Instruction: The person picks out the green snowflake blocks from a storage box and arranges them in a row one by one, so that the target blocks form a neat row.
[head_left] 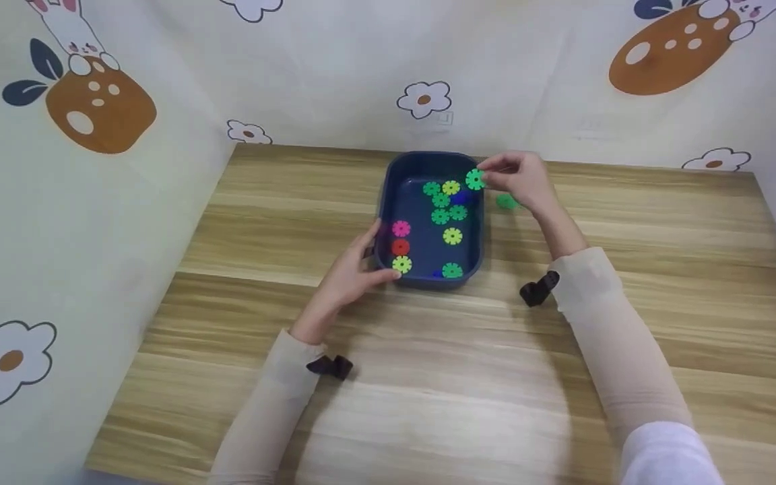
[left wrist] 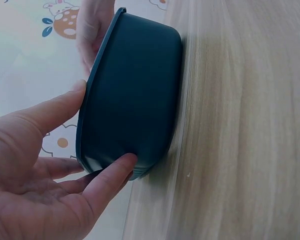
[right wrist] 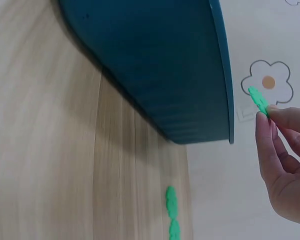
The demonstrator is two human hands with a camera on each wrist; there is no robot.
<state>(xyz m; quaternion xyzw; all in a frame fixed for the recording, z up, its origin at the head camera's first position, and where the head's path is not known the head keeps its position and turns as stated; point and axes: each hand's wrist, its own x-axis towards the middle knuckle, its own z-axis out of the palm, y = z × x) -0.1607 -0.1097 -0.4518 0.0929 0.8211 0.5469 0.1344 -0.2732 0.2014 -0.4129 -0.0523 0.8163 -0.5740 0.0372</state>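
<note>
My right hand (head_left: 523, 182) pinches a green notched disc (head_left: 475, 179) between thumb and fingertips, just over the right rim of a dark blue plastic basin (head_left: 382, 202). In the right wrist view the pinched green disc (right wrist: 258, 100) appears edge-on, held above rim level. My left hand (head_left: 347, 273) holds the basin's near left corner, thumb at the near rim and fingers along the left side. The left wrist view shows its fingers spread round the basin's outer wall (left wrist: 135, 90). Several green, yellow, pink, red and blue discs, among them a red disc (head_left: 400, 247), lie inside.
Another green disc (head_left: 507, 201) lies on the wooden table (head_left: 280, 222) right of the basin, partly under my right hand; the right wrist view shows two green pieces (right wrist: 171, 202) there. A patterned cloth wall (head_left: 334, 74) rises behind the table's back edge.
</note>
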